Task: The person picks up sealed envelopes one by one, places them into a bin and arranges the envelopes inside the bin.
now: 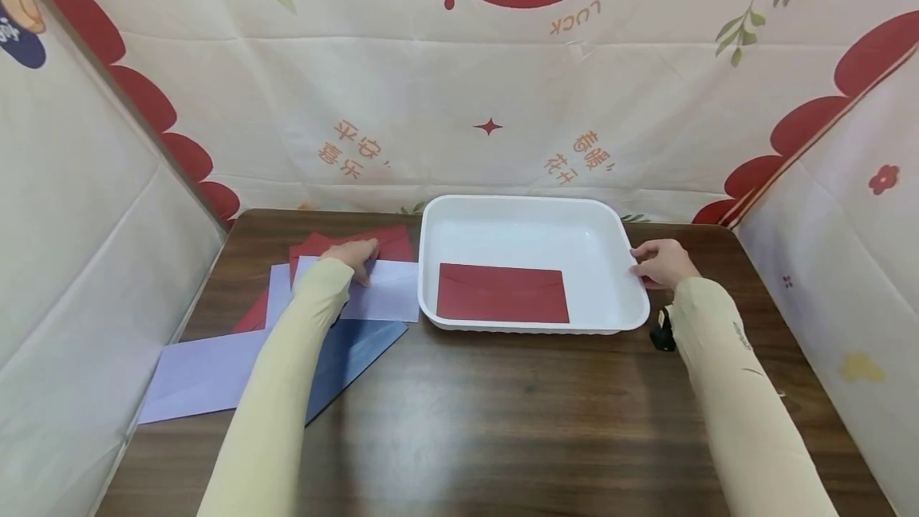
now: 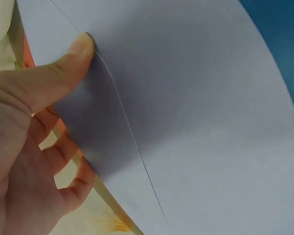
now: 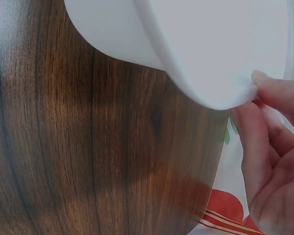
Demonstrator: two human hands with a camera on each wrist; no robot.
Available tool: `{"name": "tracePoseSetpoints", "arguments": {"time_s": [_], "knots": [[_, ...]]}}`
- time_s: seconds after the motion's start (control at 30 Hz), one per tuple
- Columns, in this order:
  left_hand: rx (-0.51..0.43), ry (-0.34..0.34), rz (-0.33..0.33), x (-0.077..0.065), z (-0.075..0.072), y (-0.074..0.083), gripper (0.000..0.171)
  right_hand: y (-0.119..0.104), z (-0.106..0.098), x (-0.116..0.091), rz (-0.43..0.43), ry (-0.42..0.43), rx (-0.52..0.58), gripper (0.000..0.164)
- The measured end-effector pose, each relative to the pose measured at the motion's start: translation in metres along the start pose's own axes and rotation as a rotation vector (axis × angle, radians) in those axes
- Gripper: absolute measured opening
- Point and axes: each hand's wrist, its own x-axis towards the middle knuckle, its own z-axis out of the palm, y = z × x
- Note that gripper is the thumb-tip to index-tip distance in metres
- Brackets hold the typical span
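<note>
My left hand [image 1: 354, 254] is at the far edge of a lavender envelope [image 1: 391, 294] in the pile on the left. In the left wrist view the thumb [image 2: 81, 46] lies on the envelope's flap and the other fingers curl at its edge, pinching it. My right hand [image 1: 664, 263] pinches the right rim of a white tray [image 1: 531, 218] between thumb and fingers, as the right wrist view also shows. A red envelope [image 1: 502, 294] lies flat inside the tray, along its near side.
Around the left hand lie red envelopes [image 1: 395, 242], another lavender envelope [image 1: 204, 373] and a blue envelope [image 1: 356, 357], overlapping on the brown wooden table [image 1: 502, 421]. Printed white cloth [image 1: 445, 86] hangs behind and at both sides.
</note>
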Motion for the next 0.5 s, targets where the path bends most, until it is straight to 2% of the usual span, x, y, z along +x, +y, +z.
{"name": "tracePoseSetpoints", "arguments": {"time_s": [0.07, 0.3, 0.4, 0.5], "knots": [[-0.012, 0.000, 0.008, -0.002, -0.002, -0.002, 0.047, 0.000, 0.002, 0.002, -0.007, 0.002, -0.009, 0.042], [0.063, 0.036, 0.142, -0.003, -0.021, 0.000, 0.035, 0.001, 0.003, 0.002, -0.026, 0.040, -0.026, 0.038], [0.075, 0.023, 0.158, -0.002, -0.028, 0.002, 0.033, 0.002, 0.002, 0.000, -0.022, 0.050, -0.033, 0.038], [0.070, 0.021, 0.202, -0.004, -0.033, 0.003, 0.031, 0.004, 0.001, 0.000, -0.022, 0.048, -0.035, 0.039]]}}
